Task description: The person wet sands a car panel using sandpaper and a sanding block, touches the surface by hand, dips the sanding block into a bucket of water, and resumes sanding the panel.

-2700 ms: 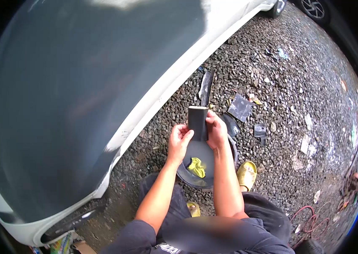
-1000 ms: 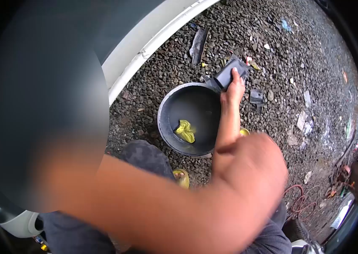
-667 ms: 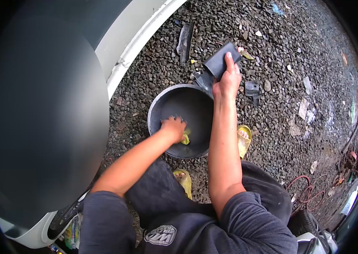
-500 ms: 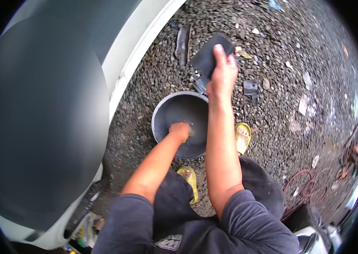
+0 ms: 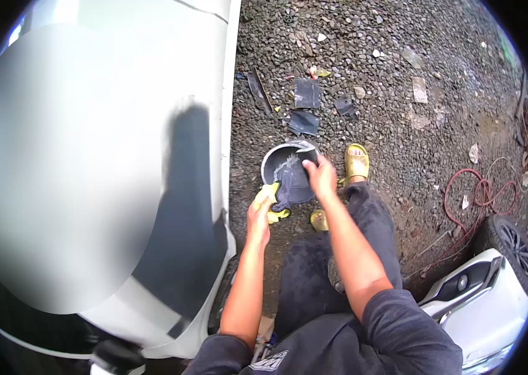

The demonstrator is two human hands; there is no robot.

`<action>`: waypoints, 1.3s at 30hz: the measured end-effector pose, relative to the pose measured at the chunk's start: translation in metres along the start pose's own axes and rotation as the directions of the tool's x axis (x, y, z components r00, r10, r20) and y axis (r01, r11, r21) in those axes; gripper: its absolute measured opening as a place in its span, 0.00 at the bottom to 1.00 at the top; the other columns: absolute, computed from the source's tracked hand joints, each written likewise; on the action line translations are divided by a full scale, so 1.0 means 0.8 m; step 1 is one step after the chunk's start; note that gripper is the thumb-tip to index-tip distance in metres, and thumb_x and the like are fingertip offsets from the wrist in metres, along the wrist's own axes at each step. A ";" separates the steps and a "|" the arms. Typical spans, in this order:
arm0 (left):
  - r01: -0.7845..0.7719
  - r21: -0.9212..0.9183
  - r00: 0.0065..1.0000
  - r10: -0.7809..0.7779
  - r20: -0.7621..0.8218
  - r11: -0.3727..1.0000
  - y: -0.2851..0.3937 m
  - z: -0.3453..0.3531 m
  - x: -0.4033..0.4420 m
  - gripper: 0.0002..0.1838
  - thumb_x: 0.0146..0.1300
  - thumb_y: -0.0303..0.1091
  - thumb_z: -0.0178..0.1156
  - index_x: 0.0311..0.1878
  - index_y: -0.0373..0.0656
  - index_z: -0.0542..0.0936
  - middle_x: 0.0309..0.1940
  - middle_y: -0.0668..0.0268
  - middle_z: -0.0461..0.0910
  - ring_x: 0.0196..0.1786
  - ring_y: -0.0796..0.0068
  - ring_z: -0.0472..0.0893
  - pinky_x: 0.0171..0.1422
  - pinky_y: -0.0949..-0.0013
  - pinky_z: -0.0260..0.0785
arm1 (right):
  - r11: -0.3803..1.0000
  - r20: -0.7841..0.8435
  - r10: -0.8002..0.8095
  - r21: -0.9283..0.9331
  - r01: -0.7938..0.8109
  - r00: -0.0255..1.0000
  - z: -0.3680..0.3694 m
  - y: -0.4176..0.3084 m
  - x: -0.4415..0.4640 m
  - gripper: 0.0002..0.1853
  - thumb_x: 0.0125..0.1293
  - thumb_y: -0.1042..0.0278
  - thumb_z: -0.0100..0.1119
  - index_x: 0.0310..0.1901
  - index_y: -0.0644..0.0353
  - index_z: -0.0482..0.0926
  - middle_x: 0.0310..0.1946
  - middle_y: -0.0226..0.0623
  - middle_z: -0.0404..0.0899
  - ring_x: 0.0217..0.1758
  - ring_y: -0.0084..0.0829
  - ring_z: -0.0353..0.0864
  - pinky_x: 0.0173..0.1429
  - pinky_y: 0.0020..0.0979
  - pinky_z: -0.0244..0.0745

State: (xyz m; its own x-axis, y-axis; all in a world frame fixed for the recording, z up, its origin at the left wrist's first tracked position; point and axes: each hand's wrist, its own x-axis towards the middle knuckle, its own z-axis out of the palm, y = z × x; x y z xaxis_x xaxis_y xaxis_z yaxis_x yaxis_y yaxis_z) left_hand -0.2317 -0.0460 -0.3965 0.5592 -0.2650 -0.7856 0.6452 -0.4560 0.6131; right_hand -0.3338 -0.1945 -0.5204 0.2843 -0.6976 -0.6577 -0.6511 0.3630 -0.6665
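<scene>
My left hand (image 5: 260,215) grips a crumpled yellow and grey cloth (image 5: 266,192), its grey part hanging over the near-left rim of a round grey bucket (image 5: 266,164). Inside the bucket are pale streaks that look like water. Above the bucket's right side, my right hand (image 5: 322,177) is closed, thumb up, on a dark thin sheet (image 5: 309,156) with a pale upper edge. Its exact kind is unclear, and the fingers hide part of it. Dark flat pieces lie on the gravel just beyond: a squarish one (image 5: 306,94) and a curled one (image 5: 303,122).
A pale car body panel (image 5: 198,69) fills the left side, partly blurred. A red hose (image 5: 457,219) coils on the gravel at right, near a wheel (image 5: 513,247) and a white bumper part (image 5: 488,300). My feet in yellow sandals (image 5: 357,164) are beside the bucket.
My left hand has come up out of the bucket with the cloth. My right hand has drawn back from beyond the bucket to above it. The view has shifted, showing more of the car.
</scene>
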 end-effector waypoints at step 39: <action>-0.285 0.207 0.493 0.042 0.869 -0.936 0.652 -0.238 -0.311 0.47 0.54 0.60 0.79 0.73 0.59 0.67 0.74 0.54 0.65 0.79 0.26 0.58 0.78 0.14 0.47 | 0.701 -0.061 -0.083 0.705 0.102 0.995 0.204 -0.342 -0.018 0.26 0.71 0.50 0.66 0.49 0.71 0.74 0.38 0.59 0.79 0.43 0.51 0.79 0.49 0.46 0.74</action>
State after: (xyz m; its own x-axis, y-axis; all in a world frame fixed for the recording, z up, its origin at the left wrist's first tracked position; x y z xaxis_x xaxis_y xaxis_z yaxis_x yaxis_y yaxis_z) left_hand 0.0653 -0.0562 0.1347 -0.1497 -0.8881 -0.4346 -0.8710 0.3264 -0.3671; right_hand -0.0449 -0.1830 -0.3862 0.2939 -0.7617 -0.5775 0.0686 0.6194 -0.7821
